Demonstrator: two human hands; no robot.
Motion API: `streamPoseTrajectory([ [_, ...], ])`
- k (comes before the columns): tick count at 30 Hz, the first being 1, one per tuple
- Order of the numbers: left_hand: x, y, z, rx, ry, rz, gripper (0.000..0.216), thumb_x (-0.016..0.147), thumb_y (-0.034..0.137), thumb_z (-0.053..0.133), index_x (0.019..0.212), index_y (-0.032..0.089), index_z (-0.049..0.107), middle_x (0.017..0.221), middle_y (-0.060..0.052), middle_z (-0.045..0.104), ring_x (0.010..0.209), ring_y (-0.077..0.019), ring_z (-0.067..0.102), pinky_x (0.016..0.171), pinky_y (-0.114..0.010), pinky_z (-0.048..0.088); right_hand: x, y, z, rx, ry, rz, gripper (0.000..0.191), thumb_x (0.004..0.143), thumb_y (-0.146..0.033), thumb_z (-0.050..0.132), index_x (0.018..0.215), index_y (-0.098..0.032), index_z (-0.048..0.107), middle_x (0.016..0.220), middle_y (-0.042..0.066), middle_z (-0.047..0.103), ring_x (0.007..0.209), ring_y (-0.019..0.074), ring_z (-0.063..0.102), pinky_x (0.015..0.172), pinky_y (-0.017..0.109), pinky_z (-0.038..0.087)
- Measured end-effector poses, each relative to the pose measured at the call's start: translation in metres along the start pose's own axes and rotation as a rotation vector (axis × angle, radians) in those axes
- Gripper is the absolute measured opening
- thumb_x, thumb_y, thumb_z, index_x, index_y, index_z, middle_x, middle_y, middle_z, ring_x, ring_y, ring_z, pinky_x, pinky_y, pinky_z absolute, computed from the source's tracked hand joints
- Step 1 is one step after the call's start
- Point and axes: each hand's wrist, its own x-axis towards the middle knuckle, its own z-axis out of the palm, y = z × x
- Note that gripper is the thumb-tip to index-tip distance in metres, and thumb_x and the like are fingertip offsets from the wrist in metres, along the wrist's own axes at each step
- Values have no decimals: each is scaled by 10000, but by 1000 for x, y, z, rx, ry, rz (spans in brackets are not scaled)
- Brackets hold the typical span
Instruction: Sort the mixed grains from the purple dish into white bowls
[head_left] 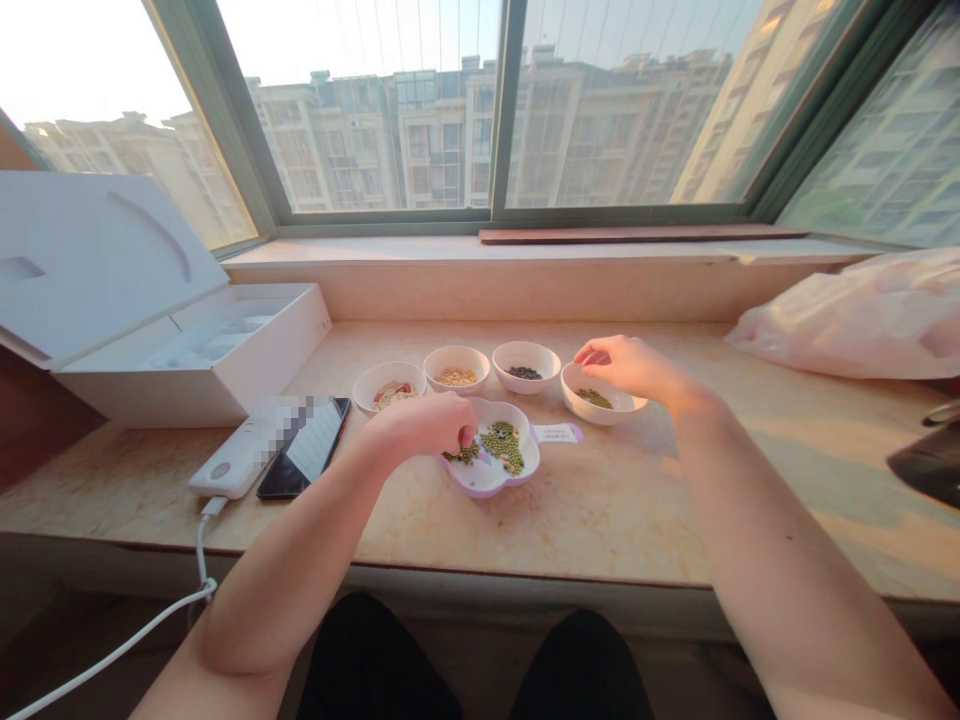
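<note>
My left hand (431, 428) reaches into a white and lilac shallow dish (487, 487) with a short handle. Its fingers are curled and pinched down at the green mung beans (504, 445) in the dish; anything between the fingertips is hidden. Over the rightmost white bowl (607, 414), which has some green beans (595, 398) at its bottom, my right hand (621, 362) is bent with its fingers together near the left rim. What those fingers hold, if anything, does not show.
Three more white bowls stand in the row: one with pale, reddish pieces (394, 394), one with yellowish grains (456, 377), one with black beans (523, 373). Left are a phone (304, 455), a cabled white power bank (238, 455) and an open white box (266, 340). A plastic bag (855, 310) lies right.
</note>
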Motion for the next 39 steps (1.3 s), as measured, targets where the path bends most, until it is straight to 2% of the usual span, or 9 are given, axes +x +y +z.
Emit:
streamPoseTrajectory([
  [7,5,11,-1,53,-130,-80,213,786,74,672,888,174,829,788,-43,752,619,-150,588,583,-277,375,-3,-4,0,-17,-32,-74,201,848,-250,644,974,-232,799,1015,50,828,975,243,762,810,308,582],
  [14,5,17,-4,60,-158,-125,191,825,130,698,932,178,849,825,-66,775,687,-185,655,649,-295,458,-5,-8,0,-15,-34,-66,219,866,-255,627,996,-229,802,1044,54,827,993,246,761,836,320,585],
  [20,3,19,-6,93,-155,-131,174,824,164,709,931,191,844,857,-61,786,709,-192,668,637,-292,467,-9,-13,-3,-17,-21,-70,226,877,-283,626,1006,-230,804,1040,55,829,992,255,763,853,334,595],
  [31,4,18,-2,64,-124,-139,129,802,124,705,813,192,814,711,-26,705,649,-176,620,639,-297,447,-10,-12,0,-15,-11,-104,212,884,-317,643,991,-240,809,1007,54,828,963,260,763,831,340,593],
  [36,1,22,-3,157,-149,-91,169,897,148,637,893,154,806,860,-67,762,597,-140,559,560,-297,353,-7,-7,4,24,-9,-132,205,883,-305,646,998,-239,802,988,56,825,941,254,760,823,342,582],
  [39,-1,21,-4,152,-143,-61,203,935,162,588,879,146,782,893,-74,765,614,-135,554,566,-299,334,-7,-11,9,42,53,-156,200,894,-300,631,980,-234,799,974,62,820,921,254,751,810,351,566],
])
